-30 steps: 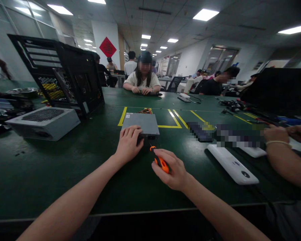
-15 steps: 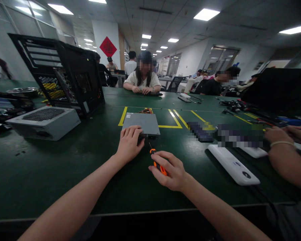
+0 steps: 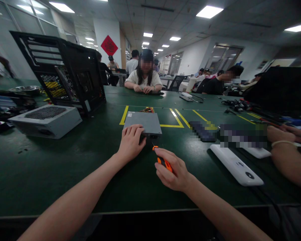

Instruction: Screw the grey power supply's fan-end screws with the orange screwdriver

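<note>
A grey computer power supply (image 3: 146, 122) lies flat on the green table in front of me, with coloured cables (image 3: 147, 109) at its far side. My left hand (image 3: 132, 139) grips its near left corner, fingers over the top and thumb against the near face. In my right hand (image 3: 172, 169) is an orange and black screwdriver (image 3: 163, 161), wrapped by the fingers. Its thin shaft points up and left toward the near face of the power supply, by the socket. Whether the tip touches the face I cannot tell.
A black computer case (image 3: 65, 73) stands at the left, with a second power supply (image 3: 46, 122) before it. Right of my hands lie a white oblong device (image 3: 237, 165) and a dark phone-like object (image 3: 202, 131). A neighbour's hands (image 3: 282, 137) work at far right; a person (image 3: 144, 75) sits opposite.
My right hand and the screwdriver have shifted slightly right in the picture, and the fingers are curled closer round the handle. My left hand keeps its hold on the power supply.
</note>
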The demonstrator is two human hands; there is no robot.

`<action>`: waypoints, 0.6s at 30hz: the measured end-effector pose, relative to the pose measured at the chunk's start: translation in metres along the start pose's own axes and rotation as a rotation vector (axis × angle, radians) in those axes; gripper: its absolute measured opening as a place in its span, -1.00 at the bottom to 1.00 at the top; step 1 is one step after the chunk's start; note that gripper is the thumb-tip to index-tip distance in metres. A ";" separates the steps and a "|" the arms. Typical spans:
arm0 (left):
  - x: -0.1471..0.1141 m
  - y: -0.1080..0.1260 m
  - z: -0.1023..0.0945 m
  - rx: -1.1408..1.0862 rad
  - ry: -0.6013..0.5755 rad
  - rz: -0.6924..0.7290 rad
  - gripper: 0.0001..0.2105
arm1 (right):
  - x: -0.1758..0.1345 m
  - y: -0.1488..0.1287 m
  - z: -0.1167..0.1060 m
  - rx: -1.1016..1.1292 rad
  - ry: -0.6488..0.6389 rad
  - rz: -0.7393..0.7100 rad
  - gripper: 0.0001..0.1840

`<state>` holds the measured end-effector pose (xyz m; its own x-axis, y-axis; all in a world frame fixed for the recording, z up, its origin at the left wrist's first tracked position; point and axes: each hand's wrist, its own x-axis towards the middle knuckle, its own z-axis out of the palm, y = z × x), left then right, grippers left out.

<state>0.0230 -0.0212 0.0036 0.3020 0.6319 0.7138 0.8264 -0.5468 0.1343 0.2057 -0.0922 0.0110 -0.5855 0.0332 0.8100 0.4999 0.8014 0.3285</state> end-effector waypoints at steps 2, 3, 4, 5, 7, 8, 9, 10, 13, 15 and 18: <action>0.000 0.000 0.000 0.000 -0.005 0.000 -0.76 | -0.001 -0.001 0.000 -0.028 -0.011 0.009 -0.76; 0.000 0.000 0.000 0.001 -0.009 0.000 -0.76 | -0.001 -0.001 0.000 -0.045 -0.010 0.010 -0.75; 0.000 0.000 0.000 0.002 -0.013 0.001 -0.76 | -0.001 -0.001 0.000 -0.053 -0.006 0.010 -0.75; 0.000 0.000 0.000 0.002 -0.015 0.002 -0.76 | -0.001 -0.002 0.000 -0.052 -0.003 0.010 -0.75; 0.000 0.000 0.000 0.004 -0.015 0.001 -0.76 | 0.001 -0.003 0.000 -0.036 -0.011 0.013 -0.77; 0.000 0.000 0.000 0.004 -0.016 -0.001 -0.76 | 0.002 -0.003 0.000 -0.025 -0.012 0.012 -0.77; 0.000 0.000 0.000 0.004 -0.016 -0.004 -0.76 | 0.003 -0.003 -0.001 -0.014 -0.013 0.004 -0.78; 0.000 0.000 0.000 0.004 -0.016 -0.007 -0.76 | 0.004 -0.003 -0.001 -0.004 -0.014 -0.009 -0.77; 0.000 0.001 0.000 -0.003 -0.013 -0.010 -0.76 | 0.004 -0.002 -0.001 0.020 0.009 -0.019 -0.74; 0.000 0.001 0.000 -0.006 -0.011 -0.008 -0.76 | 0.002 -0.002 -0.002 0.041 0.011 -0.004 -0.74; 0.000 0.001 0.000 -0.006 -0.010 -0.006 -0.75 | 0.001 -0.001 -0.003 0.025 0.009 0.024 -0.74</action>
<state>0.0238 -0.0215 0.0037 0.3014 0.6406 0.7062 0.8255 -0.5459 0.1429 0.2062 -0.0951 0.0131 -0.5677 0.0467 0.8219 0.4975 0.8149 0.2973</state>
